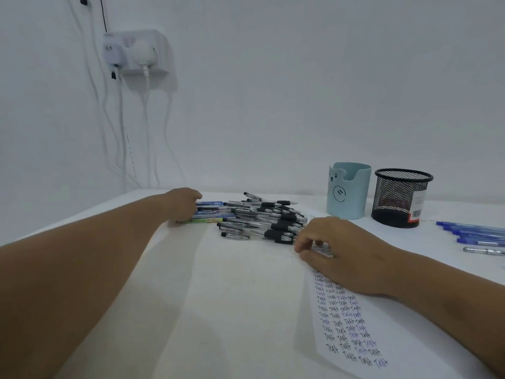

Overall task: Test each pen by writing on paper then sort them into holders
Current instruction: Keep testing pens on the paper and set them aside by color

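The pens [262,218] lie in a big loose pile on the worktop [218,296], far from the person and near the middle. They look light, thin and stiff, with smooth clear bodies that could slip and roll. The black rubber part near the tip is likely the best place to pinch one. Lifting one from the top should keep the pile from sliding.

The left hand [183,204] reaches to the left end of the pile and touches the blue pens there, but its fingers are hidden, so I cannot tell if it holds one. The right hand [336,247] rests on the paper [352,332] with curled fingers and seems to hold nothing.

The paper is full of small test words. To the far right stand a light blue holder [348,191] and a black mesh holder [400,198]. More blue pens [475,233] lie at the right edge. Nothing blocks the way to the holders.
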The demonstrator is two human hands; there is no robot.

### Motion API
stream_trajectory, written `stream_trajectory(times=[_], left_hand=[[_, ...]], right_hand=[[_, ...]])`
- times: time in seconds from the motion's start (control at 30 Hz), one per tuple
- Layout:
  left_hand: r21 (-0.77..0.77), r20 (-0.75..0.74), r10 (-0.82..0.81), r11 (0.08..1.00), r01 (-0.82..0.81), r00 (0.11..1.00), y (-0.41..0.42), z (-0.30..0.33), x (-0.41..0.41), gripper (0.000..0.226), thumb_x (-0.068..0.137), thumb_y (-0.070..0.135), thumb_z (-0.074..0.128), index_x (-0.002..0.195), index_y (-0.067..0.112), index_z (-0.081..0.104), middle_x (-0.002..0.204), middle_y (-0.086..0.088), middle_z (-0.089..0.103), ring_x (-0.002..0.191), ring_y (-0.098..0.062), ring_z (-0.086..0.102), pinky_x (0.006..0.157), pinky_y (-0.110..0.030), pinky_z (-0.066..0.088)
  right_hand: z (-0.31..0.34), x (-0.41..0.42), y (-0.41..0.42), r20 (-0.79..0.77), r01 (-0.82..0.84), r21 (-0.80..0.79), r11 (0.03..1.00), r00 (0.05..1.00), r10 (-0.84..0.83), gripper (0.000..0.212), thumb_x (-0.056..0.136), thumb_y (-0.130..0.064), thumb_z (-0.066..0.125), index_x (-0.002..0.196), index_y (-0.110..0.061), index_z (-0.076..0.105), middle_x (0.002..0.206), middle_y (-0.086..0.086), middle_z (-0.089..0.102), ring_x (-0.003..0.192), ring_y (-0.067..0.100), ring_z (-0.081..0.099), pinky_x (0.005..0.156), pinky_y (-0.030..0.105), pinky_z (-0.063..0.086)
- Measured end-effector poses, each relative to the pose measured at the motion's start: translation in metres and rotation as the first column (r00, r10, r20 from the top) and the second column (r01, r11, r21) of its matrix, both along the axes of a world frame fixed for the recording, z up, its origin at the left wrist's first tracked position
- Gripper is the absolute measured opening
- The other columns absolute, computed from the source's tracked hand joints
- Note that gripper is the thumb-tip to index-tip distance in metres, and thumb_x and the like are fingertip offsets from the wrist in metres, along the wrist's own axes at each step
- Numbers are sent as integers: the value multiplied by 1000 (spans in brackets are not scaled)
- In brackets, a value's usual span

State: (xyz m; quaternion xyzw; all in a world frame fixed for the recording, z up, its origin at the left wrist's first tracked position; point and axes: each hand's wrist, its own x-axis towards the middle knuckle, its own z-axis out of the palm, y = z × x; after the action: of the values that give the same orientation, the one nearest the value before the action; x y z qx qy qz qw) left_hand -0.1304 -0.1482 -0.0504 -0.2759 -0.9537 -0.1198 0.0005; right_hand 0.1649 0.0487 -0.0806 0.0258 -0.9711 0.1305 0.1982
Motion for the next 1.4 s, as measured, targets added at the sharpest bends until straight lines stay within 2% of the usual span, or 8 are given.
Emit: stream_trajectory(times=[0.23, 0.43, 0.6, 0.73, 0.83, 0.97, 1.13, 1.4], left_hand=[[102, -17, -22, 995, 24, 1000, 0, -14, -17, 33, 99, 8, 43, 115, 20, 70, 125, -2, 60, 122, -26, 53, 109, -44, 41], [317, 9, 27, 948, -28, 1000, 3, -18, -21, 16, 94, 16, 60, 85, 29, 60, 98, 11, 60, 106, -20, 58, 104, -41, 45], [500, -74, 16, 866, 23, 997, 5, -22, -18, 17, 93, 10, 59, 91, 26, 65, 91, 8, 62, 97, -23, 61, 93, -37, 50], [580, -180, 6, 808, 101, 984, 7, -8, -4, 28, 100, 6, 46, 105, 16, 71, 100, -3, 65, 85, -19, 56, 67, -18, 42], [822, 9, -122, 566, 63, 992, 16, 15, 21, 30, 104, 6, 37, 109, 13, 66, 90, -3, 59, 74, -18, 61, 66, -21, 45], [914, 401, -545, 186, -360, 736, 28, 45, 73, 27, 98, 14, 37, 93, 9, 63, 72, -4, 46, 54, -17, 40, 56, -29, 33], [838, 399, -812, 136, -529, 425, 43, 47, 116, 63, 90, 71, 38, 59, 16, 40, 59, 0, 32, 53, -16, 24, 58, -29, 22], [744, 352, -865, 26, -668, 358, 53, 23, 154, 44, 86, 42, 38, 51, 18, 28, 54, 0, 22, 47, -17, 19, 55, -27, 22]], right_hand=[[1, -2, 1, -5, -13, 8, 1000, 1000, 13, 6, 95, -30, 63, 95, -34, 67, 95, -23, 61, 101, -4, 51, 82, 6, 36], [-1, -3, 2, 2, -10, 3, 1000, 1000, 10, 5, 94, -32, 62, 93, -35, 65, 94, -23, 61, 100, -4, 50, 81, 7, 36], [0, -2, 0, 11, -1, -1, 1000, 1000, 1, 6, 95, -31, 62, 95, -36, 66, 97, -22, 62, 101, -3, 51, 82, 7, 37], [2, 0, -1, 14, 1, -15, 1000, 1000, -1, 6, 96, -32, 62, 96, -36, 66, 98, -22, 62, 102, -3, 51, 83, 9, 38], [2, 1, -2, 15, 9, -14, 1000, 1000, -8, 6, 96, -32, 62, 97, -36, 66, 97, -22, 62, 102, -4, 50, 82, 6, 37], [5, 4, -4, 23, 8, -31, 999, 1000, -8, 6, 96, -32, 64, 99, -34, 69, 97, -22, 63, 101, -5, 51, 82, 6, 38], [9, 15, -6, 52, 31, -111, 993, 998, -25, 8, 96, -33, 64, 102, -35, 69, 101, -21, 65, 102, -6, 53, 85, 9, 43], [17, 24, 3, -96, 77, -353, 932, 988, -118, 14, 93, -22, 68, 99, -35, 71, 89, -12, 72, 87, 2, 65, 84, 18, 53]])
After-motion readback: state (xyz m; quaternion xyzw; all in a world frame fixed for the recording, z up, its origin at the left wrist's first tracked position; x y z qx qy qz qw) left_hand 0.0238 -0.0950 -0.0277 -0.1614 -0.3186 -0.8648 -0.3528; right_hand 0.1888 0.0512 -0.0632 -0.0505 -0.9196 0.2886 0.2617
